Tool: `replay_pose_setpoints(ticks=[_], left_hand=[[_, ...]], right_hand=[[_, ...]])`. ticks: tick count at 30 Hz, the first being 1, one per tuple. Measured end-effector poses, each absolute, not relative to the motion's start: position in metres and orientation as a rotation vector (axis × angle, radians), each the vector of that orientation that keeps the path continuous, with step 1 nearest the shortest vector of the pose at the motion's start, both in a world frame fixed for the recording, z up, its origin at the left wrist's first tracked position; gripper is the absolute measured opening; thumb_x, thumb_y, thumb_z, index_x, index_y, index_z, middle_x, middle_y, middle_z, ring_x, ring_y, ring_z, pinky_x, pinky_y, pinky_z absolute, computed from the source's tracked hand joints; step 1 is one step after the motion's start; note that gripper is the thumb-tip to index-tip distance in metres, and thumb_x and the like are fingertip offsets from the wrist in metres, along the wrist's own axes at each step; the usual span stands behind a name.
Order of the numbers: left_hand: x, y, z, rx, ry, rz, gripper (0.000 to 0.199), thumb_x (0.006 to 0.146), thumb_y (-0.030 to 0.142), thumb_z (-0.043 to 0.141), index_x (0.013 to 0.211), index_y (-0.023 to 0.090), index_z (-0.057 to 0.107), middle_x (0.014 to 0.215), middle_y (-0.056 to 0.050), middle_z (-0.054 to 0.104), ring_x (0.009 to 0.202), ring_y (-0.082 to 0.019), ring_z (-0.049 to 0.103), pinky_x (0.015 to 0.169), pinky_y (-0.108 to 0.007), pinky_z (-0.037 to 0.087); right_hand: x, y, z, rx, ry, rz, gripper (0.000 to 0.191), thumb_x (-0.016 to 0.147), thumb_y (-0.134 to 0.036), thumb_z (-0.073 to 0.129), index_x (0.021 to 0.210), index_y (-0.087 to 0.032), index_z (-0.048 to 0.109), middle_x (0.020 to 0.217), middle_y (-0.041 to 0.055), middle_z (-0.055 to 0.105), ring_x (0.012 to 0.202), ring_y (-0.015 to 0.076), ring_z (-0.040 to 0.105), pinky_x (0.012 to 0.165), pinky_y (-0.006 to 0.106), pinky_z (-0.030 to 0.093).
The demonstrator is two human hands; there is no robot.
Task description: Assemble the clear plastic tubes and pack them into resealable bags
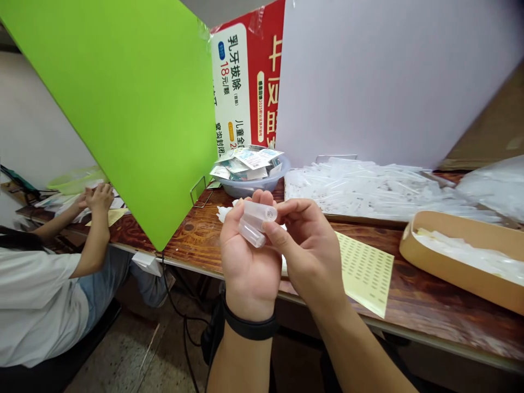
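Observation:
My left hand [251, 278] is palm up with its fingers curled round translucent plastic tubes. The upper tube [258, 210] points its round end to the right; a lower tube [251, 233] lies tilted beneath it across the fingers. My right hand [313, 248] meets them from the right, thumb and forefinger closed on the end of the upper tube. A black band [250, 327] circles my left wrist. Just behind the hands, small white pieces [223, 213] lie on the table, partly hidden. A yellow sheet [366, 273] with rows of small dark marks lies beyond my right hand.
A heap of clear tubes [368, 188] fills a shallow tray at the back. Printed packets [249, 161] fill a bluish bowl [249, 188]. At right stands a tan box [462, 278] holding white pieces. A green panel [135, 109] separates a co-worker [45, 295] at left.

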State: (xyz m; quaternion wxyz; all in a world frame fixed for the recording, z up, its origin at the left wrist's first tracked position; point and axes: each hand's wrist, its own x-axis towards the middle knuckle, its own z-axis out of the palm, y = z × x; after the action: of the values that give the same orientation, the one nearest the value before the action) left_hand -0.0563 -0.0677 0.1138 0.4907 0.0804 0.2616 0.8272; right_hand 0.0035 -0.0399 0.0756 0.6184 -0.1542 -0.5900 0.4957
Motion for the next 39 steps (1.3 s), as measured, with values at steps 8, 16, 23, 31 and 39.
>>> replay_pose_setpoints(ticks=[8, 16, 23, 31, 39], left_hand=[[-0.052, -0.067, 0.115, 0.222, 0.683, 1.98, 0.01, 0.082, 0.028, 0.051, 0.079, 0.02, 0.057, 0.08, -0.003, 0.067, 0.101, -0.016, 0.064, 0.086, -0.022, 0.053], [-0.051, -0.06, 0.114, 0.19, 0.708, 1.931, 0.009, 0.082, 0.022, 0.049, 0.079, 0.019, 0.056, 0.08, -0.003, 0.067, 0.094, -0.014, 0.065, 0.08, -0.021, 0.053], [-0.062, -0.067, 0.108, 0.466, 0.83, 2.051, 0.008, 0.073, 0.027, 0.059, 0.075, 0.022, 0.053, 0.081, -0.001, 0.067, 0.103, -0.02, 0.063, 0.089, -0.034, 0.053], [-0.067, -0.085, 0.116, 0.512, 0.716, 2.199, 0.009, 0.079, 0.02, 0.05, 0.07, 0.02, 0.052, 0.065, 0.008, 0.06, 0.075, -0.01, 0.065, 0.078, -0.027, 0.052], [-0.061, -0.09, 0.113, 0.599, 0.487, 2.075, 0.019, 0.09, 0.02, 0.037, 0.077, 0.016, 0.05, 0.066, 0.008, 0.061, 0.059, -0.001, 0.056, 0.073, -0.02, 0.05]], right_hand=[[0.011, -0.035, 0.076, -0.327, -1.416, 1.106, 0.015, 0.08, -0.026, 0.066, 0.088, -0.026, 0.054, 0.082, 0.0009, 0.056, 0.075, 0.0169, 0.055, 0.07, 0.034, 0.049], [0.017, -0.025, 0.071, -0.387, -1.447, 1.011, 0.011, 0.081, -0.024, 0.063, 0.083, -0.023, 0.053, 0.082, 0.0005, 0.056, 0.076, 0.0154, 0.054, 0.072, 0.032, 0.047], [0.072, 0.016, 0.022, -0.745, -1.674, 0.495, 0.006, 0.085, -0.027, 0.056, 0.086, -0.021, 0.055, 0.081, 0.0043, 0.06, 0.074, 0.0176, 0.056, 0.068, 0.033, 0.047], [0.166, 0.053, -0.023, -1.04, -1.965, 0.293, 0.009, 0.084, -0.024, 0.052, 0.082, -0.019, 0.059, 0.079, 0.0063, 0.061, 0.072, 0.0189, 0.057, 0.067, 0.034, 0.047], [0.192, 0.034, -0.05, -1.032, -2.313, 0.48, 0.008, 0.081, -0.018, 0.056, 0.076, -0.019, 0.063, 0.087, 0.0087, 0.059, 0.088, 0.0224, 0.055, 0.078, 0.039, 0.047]])
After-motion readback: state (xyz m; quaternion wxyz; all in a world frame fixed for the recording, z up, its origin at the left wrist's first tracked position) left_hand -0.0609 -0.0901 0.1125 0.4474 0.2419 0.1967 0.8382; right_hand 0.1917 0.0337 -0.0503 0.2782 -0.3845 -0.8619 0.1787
